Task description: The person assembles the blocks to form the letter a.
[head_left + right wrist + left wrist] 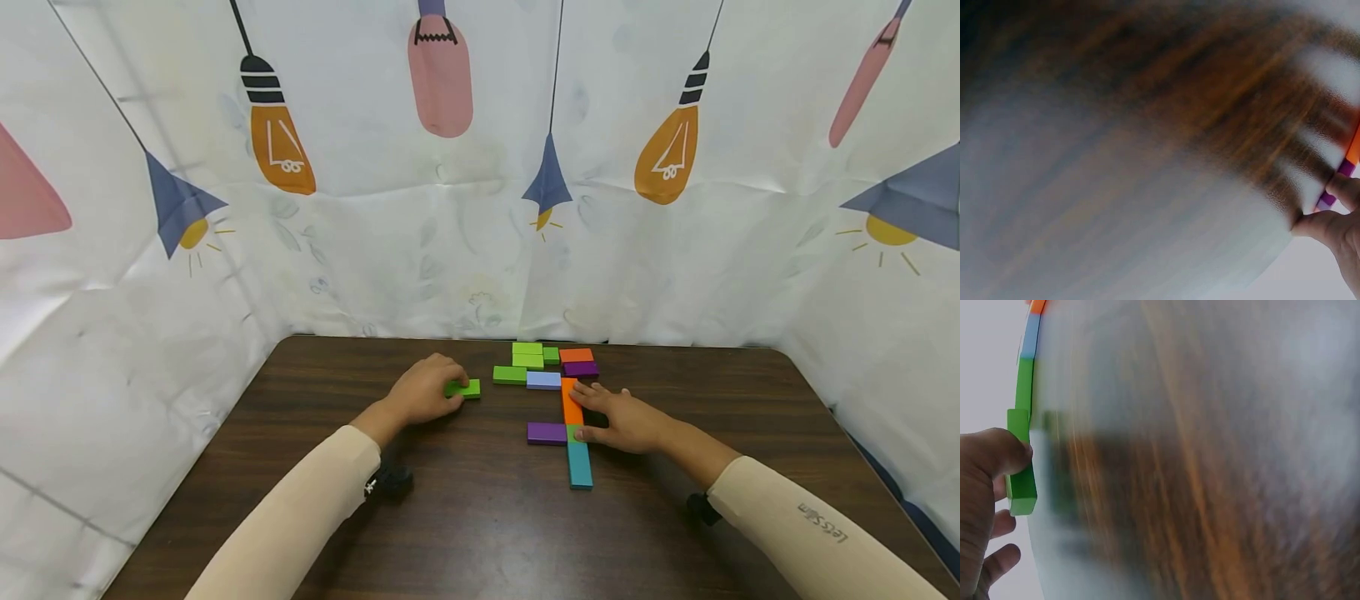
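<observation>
In the head view my left hand (431, 390) pinches a green block (471, 389) between thumb and fingers, left of the other blocks. The left wrist view shows the thumb across that green block (1020, 487). My right hand (624, 419) has its fingers spread, fingertips on an orange block (572, 403) and thumb at a small green block (574, 433). A teal block (579, 467) lies in line below the small green one. A purple block (547, 433) meets the row from the left. In the right wrist view, the right hand (1335, 228) shows only partly.
A light blue block (543, 381) and a green block (510, 376) lie end to end above. Behind them are lime blocks (527, 355), a small green block (551, 356), an orange block (576, 355) and a dark purple block (581, 369). A patterned curtain (480, 242) rises behind the brown table (480, 542).
</observation>
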A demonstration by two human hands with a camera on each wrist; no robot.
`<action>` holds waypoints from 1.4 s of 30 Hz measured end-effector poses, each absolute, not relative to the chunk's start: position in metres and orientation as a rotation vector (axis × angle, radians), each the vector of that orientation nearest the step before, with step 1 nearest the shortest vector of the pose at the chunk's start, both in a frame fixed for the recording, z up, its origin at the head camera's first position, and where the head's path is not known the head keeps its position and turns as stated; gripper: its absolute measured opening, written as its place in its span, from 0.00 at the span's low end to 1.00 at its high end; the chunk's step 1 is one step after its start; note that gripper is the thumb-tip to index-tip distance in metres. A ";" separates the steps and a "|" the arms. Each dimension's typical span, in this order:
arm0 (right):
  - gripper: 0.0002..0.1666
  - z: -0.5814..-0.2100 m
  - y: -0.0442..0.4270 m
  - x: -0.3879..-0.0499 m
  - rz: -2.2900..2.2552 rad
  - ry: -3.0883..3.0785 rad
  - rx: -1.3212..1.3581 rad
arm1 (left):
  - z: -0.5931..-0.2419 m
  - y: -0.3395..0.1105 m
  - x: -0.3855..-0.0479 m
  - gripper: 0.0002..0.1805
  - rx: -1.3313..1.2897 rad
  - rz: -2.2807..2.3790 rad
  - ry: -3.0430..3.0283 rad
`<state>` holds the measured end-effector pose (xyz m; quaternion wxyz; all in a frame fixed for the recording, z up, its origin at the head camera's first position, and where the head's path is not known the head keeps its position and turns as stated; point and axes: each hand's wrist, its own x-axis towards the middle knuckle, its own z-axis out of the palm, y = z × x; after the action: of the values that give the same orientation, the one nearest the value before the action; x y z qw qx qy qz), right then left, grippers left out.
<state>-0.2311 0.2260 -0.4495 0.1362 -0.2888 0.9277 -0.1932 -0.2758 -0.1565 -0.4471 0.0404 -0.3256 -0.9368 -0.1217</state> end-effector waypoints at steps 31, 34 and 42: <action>0.49 -0.448 0.225 -0.231 -0.557 2.682 -0.828 | -0.445 -0.117 -0.240 0.11 -1.331 -0.394 -2.739; 0.49 -0.448 0.224 -0.231 -0.551 2.682 -0.827 | -0.446 -0.116 -0.240 0.11 -1.342 -0.389 -2.737; 0.49 -0.448 0.225 -0.231 -0.552 2.686 -0.830 | -0.447 -0.111 -0.236 0.10 -1.370 -0.394 -2.729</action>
<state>-0.2313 0.2246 -0.4482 0.1380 -0.2869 0.9285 -0.1909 -0.2358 -0.1113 -0.4474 0.0316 -0.4447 -0.8859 -0.1280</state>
